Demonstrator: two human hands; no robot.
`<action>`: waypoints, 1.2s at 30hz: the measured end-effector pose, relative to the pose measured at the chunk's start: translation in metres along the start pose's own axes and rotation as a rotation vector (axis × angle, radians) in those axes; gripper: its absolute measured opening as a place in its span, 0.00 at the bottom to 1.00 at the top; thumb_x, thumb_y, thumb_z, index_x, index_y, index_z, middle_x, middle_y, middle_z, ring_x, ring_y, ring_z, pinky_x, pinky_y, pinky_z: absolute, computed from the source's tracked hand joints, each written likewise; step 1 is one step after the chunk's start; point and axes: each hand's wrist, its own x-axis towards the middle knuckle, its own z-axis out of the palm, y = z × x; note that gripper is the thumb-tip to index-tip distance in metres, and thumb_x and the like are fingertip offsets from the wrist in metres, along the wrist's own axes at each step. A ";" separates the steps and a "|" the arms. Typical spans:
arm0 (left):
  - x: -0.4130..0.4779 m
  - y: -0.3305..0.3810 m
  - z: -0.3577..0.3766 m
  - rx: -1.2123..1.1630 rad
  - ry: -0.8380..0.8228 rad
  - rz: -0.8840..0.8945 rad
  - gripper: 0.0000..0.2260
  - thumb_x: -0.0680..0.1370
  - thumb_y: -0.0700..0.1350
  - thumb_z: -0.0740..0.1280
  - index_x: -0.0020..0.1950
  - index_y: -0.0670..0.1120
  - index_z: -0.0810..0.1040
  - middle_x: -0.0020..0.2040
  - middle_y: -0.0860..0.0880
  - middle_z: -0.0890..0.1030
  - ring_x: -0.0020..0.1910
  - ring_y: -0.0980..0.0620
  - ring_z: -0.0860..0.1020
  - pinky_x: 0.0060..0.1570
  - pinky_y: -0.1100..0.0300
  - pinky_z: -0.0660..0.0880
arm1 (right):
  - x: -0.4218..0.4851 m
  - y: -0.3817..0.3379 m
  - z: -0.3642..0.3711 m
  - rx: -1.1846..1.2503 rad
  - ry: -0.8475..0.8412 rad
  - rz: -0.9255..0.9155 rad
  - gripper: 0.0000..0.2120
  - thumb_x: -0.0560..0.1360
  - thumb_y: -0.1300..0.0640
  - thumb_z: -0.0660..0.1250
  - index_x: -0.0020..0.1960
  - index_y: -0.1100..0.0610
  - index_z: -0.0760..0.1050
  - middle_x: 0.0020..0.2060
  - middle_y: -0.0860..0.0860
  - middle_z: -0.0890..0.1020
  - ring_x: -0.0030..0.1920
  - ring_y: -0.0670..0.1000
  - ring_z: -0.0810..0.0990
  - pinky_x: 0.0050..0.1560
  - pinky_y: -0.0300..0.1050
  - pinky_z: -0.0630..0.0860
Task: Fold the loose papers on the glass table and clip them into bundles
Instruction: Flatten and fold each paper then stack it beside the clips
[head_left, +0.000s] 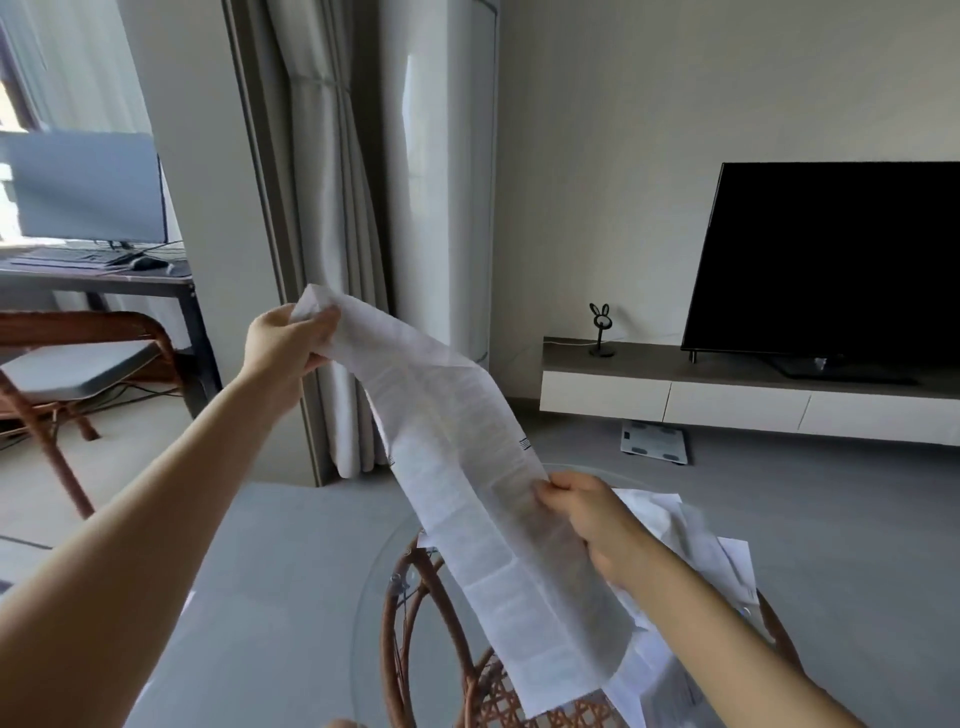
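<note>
A long, narrow printed paper (467, 467), creased lengthwise, stretches through the air from upper left to lower right. My left hand (283, 343) is raised and grips its top end. My right hand (592, 525) pinches its right edge lower down, above the round glass table (374, 613). The paper's bottom end hangs down over the table. More loose white papers (696, 551) lie in a pile on the glass behind and below my right hand, partly hidden by my forearm. No clip shows in view.
The glass top sits on a rattan base (410, 613). A rattan chair (78, 364) and a desk with a monitor (88, 187) stand at left. A curtain (332, 234) hangs ahead. A TV (831, 260) on a low cabinet (727, 395) is at right, with a floor scale (655, 441) below.
</note>
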 end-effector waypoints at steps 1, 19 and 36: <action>0.000 0.000 -0.006 -0.001 0.003 -0.029 0.04 0.75 0.42 0.71 0.48 0.44 0.79 0.43 0.48 0.81 0.42 0.52 0.80 0.41 0.63 0.78 | -0.008 -0.003 -0.006 0.050 -0.001 0.028 0.09 0.78 0.61 0.63 0.46 0.62 0.82 0.42 0.57 0.84 0.42 0.53 0.82 0.50 0.48 0.76; -0.023 -0.034 -0.034 0.157 -0.240 -0.221 0.29 0.70 0.22 0.58 0.62 0.48 0.77 0.53 0.43 0.80 0.51 0.46 0.78 0.47 0.56 0.78 | -0.070 0.025 -0.014 0.032 0.052 0.223 0.06 0.75 0.66 0.67 0.48 0.68 0.80 0.39 0.61 0.84 0.35 0.54 0.83 0.38 0.43 0.79; -0.056 -0.056 -0.045 0.624 -0.398 -0.310 0.11 0.79 0.50 0.66 0.49 0.43 0.81 0.42 0.46 0.82 0.35 0.51 0.80 0.36 0.60 0.77 | -0.064 0.040 -0.045 -0.530 0.007 0.018 0.19 0.77 0.57 0.66 0.29 0.55 0.67 0.26 0.46 0.62 0.26 0.42 0.60 0.29 0.34 0.57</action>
